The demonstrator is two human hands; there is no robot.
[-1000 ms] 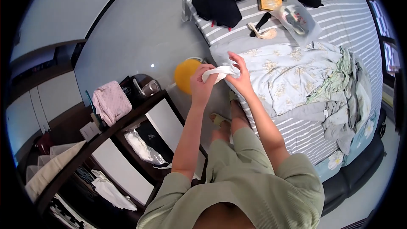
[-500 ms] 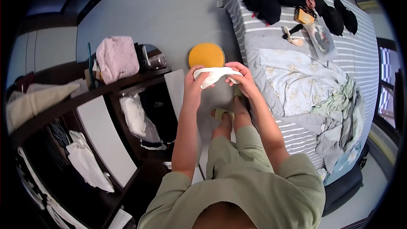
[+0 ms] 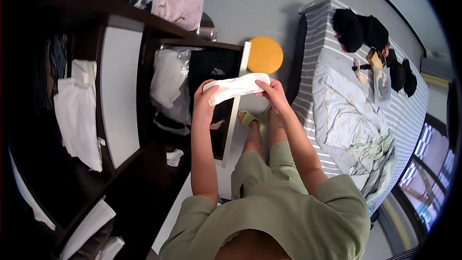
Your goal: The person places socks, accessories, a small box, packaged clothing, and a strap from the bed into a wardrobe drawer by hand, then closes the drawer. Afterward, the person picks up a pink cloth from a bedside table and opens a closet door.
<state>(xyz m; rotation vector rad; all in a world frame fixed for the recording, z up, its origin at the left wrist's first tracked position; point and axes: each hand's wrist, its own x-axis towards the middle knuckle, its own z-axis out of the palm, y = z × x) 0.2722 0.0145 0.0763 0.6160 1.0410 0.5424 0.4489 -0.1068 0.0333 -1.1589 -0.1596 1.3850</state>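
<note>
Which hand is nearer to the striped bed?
Right. The right hand is on the side facing the striped bed, gripping one end of the white cloth; the left hand grips the other end, farther away, toward the open cabinet.

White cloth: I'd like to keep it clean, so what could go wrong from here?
The white cloth is pinched near its ends by the left hand and right hand; if either grip loosens, that end may droop. If dropped, it could land on the green sandal below and pick up dirt.
</note>
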